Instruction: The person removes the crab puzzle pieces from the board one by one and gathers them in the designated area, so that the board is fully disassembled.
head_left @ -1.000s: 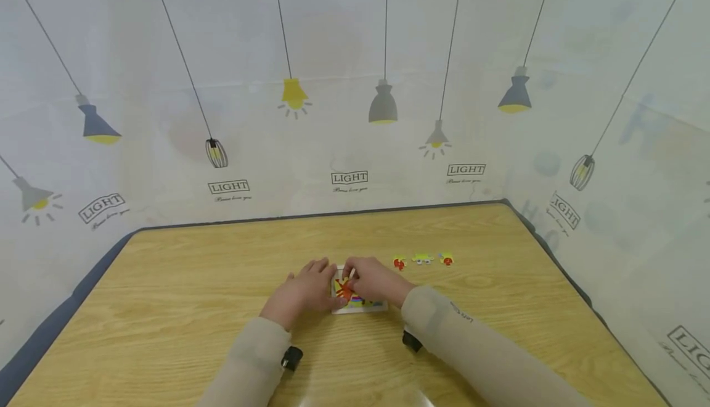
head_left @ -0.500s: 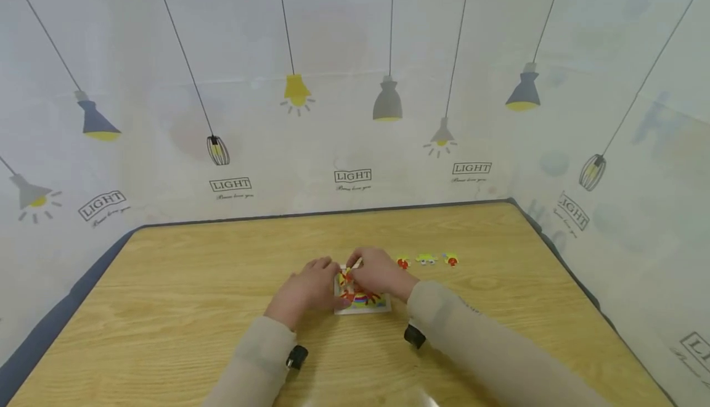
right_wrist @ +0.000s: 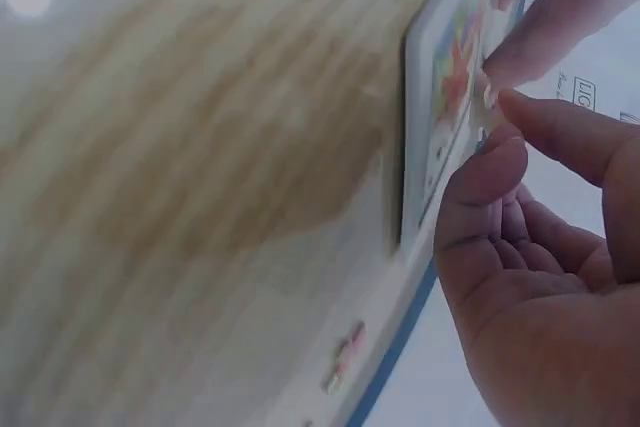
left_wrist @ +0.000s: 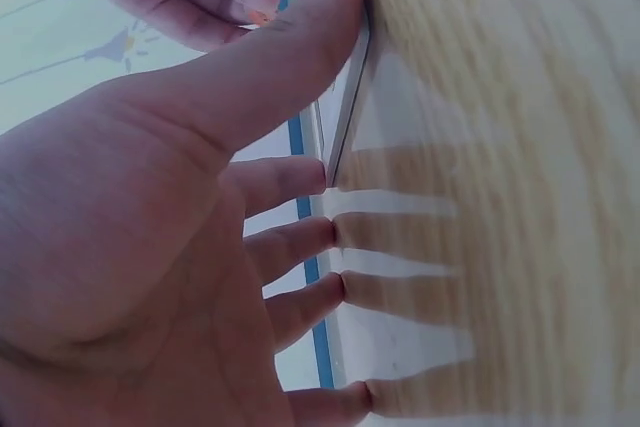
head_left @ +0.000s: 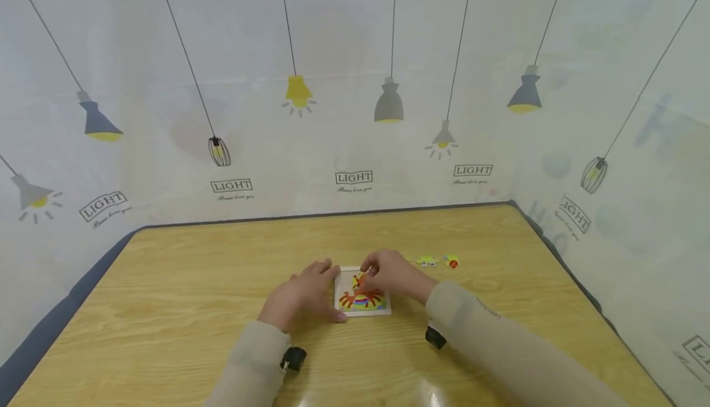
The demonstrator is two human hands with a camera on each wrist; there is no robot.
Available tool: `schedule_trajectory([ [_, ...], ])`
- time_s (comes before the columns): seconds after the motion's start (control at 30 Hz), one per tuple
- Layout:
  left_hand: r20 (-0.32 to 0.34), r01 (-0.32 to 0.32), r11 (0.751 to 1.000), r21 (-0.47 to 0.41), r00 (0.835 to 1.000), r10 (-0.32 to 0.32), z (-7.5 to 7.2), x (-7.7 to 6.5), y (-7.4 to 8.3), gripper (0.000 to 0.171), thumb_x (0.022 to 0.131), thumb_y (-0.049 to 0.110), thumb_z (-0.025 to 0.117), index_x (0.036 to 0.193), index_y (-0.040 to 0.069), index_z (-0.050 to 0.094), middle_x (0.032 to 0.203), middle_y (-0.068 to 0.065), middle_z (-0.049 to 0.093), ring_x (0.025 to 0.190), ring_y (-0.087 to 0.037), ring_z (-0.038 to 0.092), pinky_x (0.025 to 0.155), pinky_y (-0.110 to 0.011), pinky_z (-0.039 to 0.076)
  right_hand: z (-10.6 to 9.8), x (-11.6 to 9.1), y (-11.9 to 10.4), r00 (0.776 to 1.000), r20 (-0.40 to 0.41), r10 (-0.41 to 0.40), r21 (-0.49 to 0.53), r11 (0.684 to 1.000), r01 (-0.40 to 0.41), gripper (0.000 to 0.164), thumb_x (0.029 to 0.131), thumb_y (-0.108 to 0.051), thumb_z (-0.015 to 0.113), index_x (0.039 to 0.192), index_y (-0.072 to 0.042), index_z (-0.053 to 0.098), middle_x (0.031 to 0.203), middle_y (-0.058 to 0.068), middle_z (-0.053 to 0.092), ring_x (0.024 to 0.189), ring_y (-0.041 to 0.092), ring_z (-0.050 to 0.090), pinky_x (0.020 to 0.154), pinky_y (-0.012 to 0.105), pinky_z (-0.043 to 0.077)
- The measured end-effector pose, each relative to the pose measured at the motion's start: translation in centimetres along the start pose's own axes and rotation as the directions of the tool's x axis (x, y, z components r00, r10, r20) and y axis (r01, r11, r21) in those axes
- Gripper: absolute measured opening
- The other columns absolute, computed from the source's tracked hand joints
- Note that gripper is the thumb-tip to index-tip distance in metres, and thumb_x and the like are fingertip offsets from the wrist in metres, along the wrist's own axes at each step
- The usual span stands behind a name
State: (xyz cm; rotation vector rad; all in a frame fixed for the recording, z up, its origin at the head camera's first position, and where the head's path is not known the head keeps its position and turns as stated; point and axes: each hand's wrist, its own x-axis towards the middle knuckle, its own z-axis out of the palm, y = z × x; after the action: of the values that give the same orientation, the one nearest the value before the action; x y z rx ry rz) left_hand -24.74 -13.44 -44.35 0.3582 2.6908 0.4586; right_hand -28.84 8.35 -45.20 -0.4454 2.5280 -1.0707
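Note:
A small white-framed jigsaw puzzle board [head_left: 368, 315] lies on the table, its lower part filled with a red, rainbow-striped picture. Over its upper part, my right hand [head_left: 396, 274] pinches a red and yellow puzzle piece [head_left: 357, 281] between thumb and fingers. Whether that piece touches the board cannot be told. My left hand [head_left: 302, 296] lies along the board's left side with fingers spread. In the left wrist view, the left thumb [left_wrist: 290, 67] rests along the board's edge and the other fingertips touch the table. The right wrist view shows the right thumb and index finger [right_wrist: 560, 127] close together.
Right of the board lie a green puzzle piece with eyes [head_left: 427, 261] and a red and yellow puzzle piece [head_left: 452, 262]. The wooden table [head_left: 194, 283] meets a lamp-printed wall covering [head_left: 355, 135] at its back and sides.
My right hand has carried the pinched piece rightward from the board's upper left corner. It now hides most of the nearest loose piece. My left thumb has slid down to the lower left corner.

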Motion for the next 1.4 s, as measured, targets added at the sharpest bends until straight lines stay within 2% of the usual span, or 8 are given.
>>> schedule_trajectory([
  [0.13, -0.019, 0.004, 1.000, 0.000, 1.000, -0.004, 0.4, 0.0, -0.1, 0.105, 0.083, 0.055, 0.088, 0.167, 0.016, 0.038, 0.179, -0.009, 0.025, 0.167, -0.034, 0.019, 0.130, -0.070, 0.020, -1.7, -0.5, 0.6, 0.999, -0.028, -0.043, -0.041, 0.998, 0.042, 0.031, 0.092, -0.021, 0.083, 0.119, -0.007, 0.075, 0.090, 0.002, 0.071, 0.076, 0.012, 0.062, 0.066, 0.025, 0.051],
  [0.37, -0.031, 0.008, 1.000, -0.007, 0.999, -0.008, 0.5, -0.1, -0.1, 0.105, 0.083, 0.053, 0.089, 0.167, 0.016, 0.038, 0.179, -0.008, 0.025, 0.167, -0.035, 0.020, 0.131, -0.070, 0.019, -7.8, -2.1, 2.3, 0.994, -0.059, -0.088, -0.094, 0.992, 0.082, 0.036, 0.096, -0.023, 0.079, 0.128, -0.008, 0.072, 0.096, 0.006, 0.068, 0.078, 0.017, 0.062, 0.068, 0.030, 0.052],
  [0.57, -0.027, 0.011, 1.000, -0.007, 1.000, -0.011, 0.2, -0.2, 0.1, 0.105, 0.083, 0.052, 0.089, 0.167, 0.015, 0.037, 0.178, -0.009, 0.025, 0.167, -0.035, 0.020, 0.131, -0.071, 0.018, -12.5, -3.9, 6.2, 0.992, -0.095, -0.077, -0.113, 0.991, 0.067, 0.041, 0.100, -0.020, 0.074, 0.137, -0.004, 0.067, 0.100, 0.010, 0.071, 0.085, 0.029, 0.067, 0.073, 0.041, 0.059],
  [0.7, -0.032, 0.004, 1.000, 0.001, 0.999, -0.004, 0.3, -0.2, 0.0, 0.105, 0.083, 0.052, 0.089, 0.167, 0.014, 0.037, 0.178, -0.009, 0.025, 0.167, -0.035, 0.020, 0.130, -0.072, 0.019, -14.6, -5.4, 9.5, 0.993, -0.111, -0.048, -0.103, 0.994, 0.036, 0.045, 0.103, -0.020, 0.071, 0.141, 0.001, 0.063, 0.100, 0.014, 0.070, 0.083, 0.028, 0.065, 0.075, 0.043, 0.060],
  [0.83, -0.039, 0.006, 1.000, -0.002, 0.999, -0.006, 0.5, 0.0, -0.1, 0.105, 0.083, 0.052, 0.089, 0.166, 0.014, 0.038, 0.178, -0.009, 0.026, 0.166, -0.035, 0.021, 0.130, -0.073, 0.019, -15.5, -6.3, 12.5, 0.994, -0.107, -0.009, -0.079, 0.997, 0.000, 0.047, 0.103, -0.019, 0.070, 0.142, 0.005, 0.061, 0.099, 0.016, 0.070, 0.081, 0.023, 0.063, 0.073, 0.039, 0.059],
  [1.03, -0.037, 0.009, 1.000, -0.014, 0.999, -0.010, 0.7, 0.2, -0.2, 0.106, 0.082, 0.051, 0.090, 0.166, 0.014, 0.038, 0.178, -0.009, 0.026, 0.167, -0.035, 0.021, 0.130, -0.073, 0.019, -15.7, -6.8, 16.3, 0.992, -0.114, 0.056, -0.095, 0.993, -0.067, 0.048, 0.101, -0.026, 0.075, 0.140, 0.000, 0.066, 0.107, 0.013, 0.073, 0.088, 0.018, 0.062, 0.076, 0.032, 0.054],
  [1.17, -0.036, 0.012, 1.000, -0.025, 0.999, -0.013, 0.7, 0.0, -0.1, 0.106, 0.082, 0.051, 0.090, 0.166, 0.014, 0.038, 0.178, -0.009, 0.026, 0.167, -0.035, 0.020, 0.130, -0.073, 0.018, -15.5, -6.9, 17.3, 0.994, -0.097, 0.056, -0.093, 0.994, -0.065, 0.050, 0.101, -0.030, 0.075, 0.141, -0.002, 0.065, 0.111, 0.012, 0.070, 0.092, 0.018, 0.058, 0.078, 0.029, 0.050],
  [1.4, -0.036, 0.008, 0.999, -0.034, 0.999, -0.010, 0.4, -0.4, 0.1, 0.106, 0.083, 0.049, 0.090, 0.167, 0.012, 0.036, 0.179, -0.011, 0.024, 0.167, -0.036, 0.018, 0.131, -0.071, 0.016, -15.0, -6.4, 17.2, 0.995, -0.088, 0.052, -0.088, 0.994, -0.060, 0.045, 0.099, -0.025, 0.077, 0.137, -0.002, 0.067, 0.097, 0.005, 0.061, 0.086, 0.016, 0.052, 0.075, 0.027, 0.044],
])
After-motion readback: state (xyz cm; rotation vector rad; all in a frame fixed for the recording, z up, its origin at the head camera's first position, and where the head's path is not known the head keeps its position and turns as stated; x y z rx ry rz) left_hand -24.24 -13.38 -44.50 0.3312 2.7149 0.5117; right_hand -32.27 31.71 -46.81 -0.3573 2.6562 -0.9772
